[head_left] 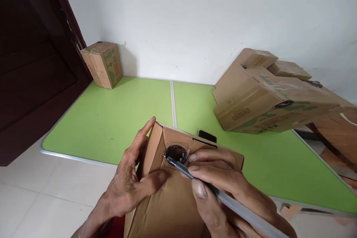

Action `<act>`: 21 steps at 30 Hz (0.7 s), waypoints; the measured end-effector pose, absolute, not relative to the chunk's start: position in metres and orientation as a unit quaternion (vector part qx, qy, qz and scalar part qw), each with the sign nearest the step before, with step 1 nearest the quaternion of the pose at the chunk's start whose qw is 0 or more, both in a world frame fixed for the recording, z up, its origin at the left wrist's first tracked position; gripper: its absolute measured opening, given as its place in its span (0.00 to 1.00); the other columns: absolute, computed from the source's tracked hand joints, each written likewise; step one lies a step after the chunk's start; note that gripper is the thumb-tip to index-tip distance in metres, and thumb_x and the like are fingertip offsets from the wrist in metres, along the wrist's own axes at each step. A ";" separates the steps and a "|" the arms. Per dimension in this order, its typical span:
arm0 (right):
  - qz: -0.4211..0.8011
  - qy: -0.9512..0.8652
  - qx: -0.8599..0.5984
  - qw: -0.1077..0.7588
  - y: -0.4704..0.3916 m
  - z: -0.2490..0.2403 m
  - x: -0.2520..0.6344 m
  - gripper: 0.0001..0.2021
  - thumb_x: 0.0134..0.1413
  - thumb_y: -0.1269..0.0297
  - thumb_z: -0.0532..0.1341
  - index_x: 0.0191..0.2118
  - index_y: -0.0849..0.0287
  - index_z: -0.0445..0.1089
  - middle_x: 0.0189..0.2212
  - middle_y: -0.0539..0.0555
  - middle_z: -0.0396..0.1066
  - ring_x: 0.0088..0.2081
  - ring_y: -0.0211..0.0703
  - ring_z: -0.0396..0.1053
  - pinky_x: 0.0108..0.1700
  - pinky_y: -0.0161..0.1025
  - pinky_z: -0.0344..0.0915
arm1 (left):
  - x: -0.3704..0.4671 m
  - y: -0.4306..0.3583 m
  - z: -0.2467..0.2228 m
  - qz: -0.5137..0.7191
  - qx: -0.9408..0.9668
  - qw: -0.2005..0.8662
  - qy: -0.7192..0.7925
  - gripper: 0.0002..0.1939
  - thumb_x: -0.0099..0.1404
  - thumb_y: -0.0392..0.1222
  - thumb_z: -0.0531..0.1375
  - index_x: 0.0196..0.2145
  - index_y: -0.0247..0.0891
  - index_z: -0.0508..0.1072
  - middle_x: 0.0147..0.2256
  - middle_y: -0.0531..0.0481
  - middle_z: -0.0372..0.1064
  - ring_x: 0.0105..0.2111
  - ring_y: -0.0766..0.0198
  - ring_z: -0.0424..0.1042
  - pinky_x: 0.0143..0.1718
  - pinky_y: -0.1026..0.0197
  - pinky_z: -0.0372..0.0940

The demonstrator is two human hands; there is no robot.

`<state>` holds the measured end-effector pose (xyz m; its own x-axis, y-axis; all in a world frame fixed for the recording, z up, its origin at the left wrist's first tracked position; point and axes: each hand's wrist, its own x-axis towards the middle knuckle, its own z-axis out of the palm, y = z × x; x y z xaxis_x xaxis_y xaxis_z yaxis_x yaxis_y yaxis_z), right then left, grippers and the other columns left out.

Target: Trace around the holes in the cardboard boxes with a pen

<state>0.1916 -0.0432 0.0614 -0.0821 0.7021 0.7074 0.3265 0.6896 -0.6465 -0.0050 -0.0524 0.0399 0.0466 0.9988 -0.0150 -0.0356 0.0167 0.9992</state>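
Observation:
A brown cardboard box (170,208) is tilted toward me at the near edge of the table. Near its upper left corner is a round hole (176,153), ringed by loose black pen lines. My left hand (134,178) grips the box's left side, thumb on the front face and fingers round the far edge. In my right hand (223,182) is a pen (212,189) with a dark grip and pale barrel, pinched between thumb and fingers. Its tip touches or almost touches the left rim of the hole. A dark slot (204,142) shows along the box's upper edge.
Behind the box a dark phone (208,135) lies on the green folding table (134,115). One carton (103,65) stands at the back left against the wall. Several cartons (267,96) are piled at the right. A dark door (33,52) is at the left.

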 end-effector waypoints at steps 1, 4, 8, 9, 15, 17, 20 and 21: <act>0.168 -0.721 -0.355 0.570 -0.043 0.062 0.193 0.15 0.65 0.78 0.67 0.50 0.51 0.79 0.38 0.51 0.84 0.46 0.52 0.81 0.47 0.50 0.79 | -0.005 -0.052 0.041 0.491 0.499 0.527 0.482 0.54 0.67 0.47 0.73 0.84 0.54 0.54 0.74 0.44 0.69 0.76 0.31 0.64 0.77 0.33 0.60; 0.168 -0.725 -0.346 0.571 -0.040 0.065 0.194 0.14 0.64 0.79 0.66 0.47 0.52 0.79 0.37 0.50 0.84 0.45 0.49 0.81 0.48 0.48 0.78 | -0.005 -0.050 0.045 0.495 0.485 0.552 0.464 0.55 0.67 0.47 0.73 0.84 0.55 0.52 0.73 0.46 0.70 0.73 0.36 0.68 0.75 0.38 0.64; 0.161 -0.725 -0.338 0.579 -0.036 0.067 0.195 0.12 0.61 0.79 0.65 0.43 0.53 0.77 0.33 0.49 0.81 0.42 0.45 0.79 0.44 0.41 0.77 | -0.004 -0.049 0.050 0.507 0.442 0.573 0.467 0.59 0.66 0.52 0.74 0.85 0.54 0.47 0.70 0.45 0.74 0.66 0.38 0.75 0.65 0.44 0.73; 0.158 -0.722 -0.340 0.582 -0.036 0.067 0.196 0.12 0.61 0.79 0.64 0.42 0.53 0.77 0.32 0.48 0.80 0.42 0.44 0.79 0.44 0.41 0.76 | -0.004 -0.049 0.051 0.511 0.433 0.573 0.472 0.59 0.65 0.53 0.74 0.85 0.54 0.48 0.70 0.45 0.73 0.66 0.38 0.76 0.63 0.44 0.74; 0.150 -0.678 -0.350 0.629 -0.037 0.060 0.200 0.13 0.64 0.80 0.63 0.44 0.54 0.78 0.34 0.48 0.78 0.45 0.43 0.78 0.49 0.42 0.76 | -0.003 -0.049 0.055 0.522 0.430 0.557 0.483 0.57 0.65 0.53 0.73 0.84 0.54 0.52 0.73 0.45 0.71 0.69 0.31 0.72 0.59 0.43 0.77; 0.150 -0.661 -0.354 0.644 -0.037 0.056 0.200 0.12 0.66 0.80 0.64 0.45 0.54 0.79 0.36 0.49 0.79 0.46 0.43 0.79 0.51 0.42 0.76 | -0.003 -0.049 0.056 0.518 0.431 0.552 0.491 0.58 0.64 0.55 0.73 0.84 0.53 0.51 0.72 0.44 0.72 0.69 0.30 0.72 0.61 0.41 0.76; 0.157 -0.645 -0.365 0.653 -0.034 0.053 0.199 0.11 0.68 0.78 0.65 0.47 0.54 0.79 0.38 0.50 0.80 0.48 0.45 0.79 0.54 0.43 0.77 | -0.002 -0.050 0.055 0.515 0.433 0.547 0.498 0.57 0.64 0.55 0.73 0.83 0.53 0.53 0.73 0.44 0.71 0.70 0.31 0.72 0.65 0.41 0.75; 0.156 -0.643 -0.368 0.653 -0.033 0.053 0.199 0.11 0.68 0.77 0.65 0.47 0.53 0.80 0.38 0.50 0.80 0.48 0.45 0.79 0.54 0.44 0.77 | -0.001 -0.050 0.055 0.515 0.432 0.547 0.499 0.56 0.64 0.55 0.74 0.83 0.53 0.54 0.73 0.44 0.71 0.71 0.32 0.71 0.66 0.41 0.74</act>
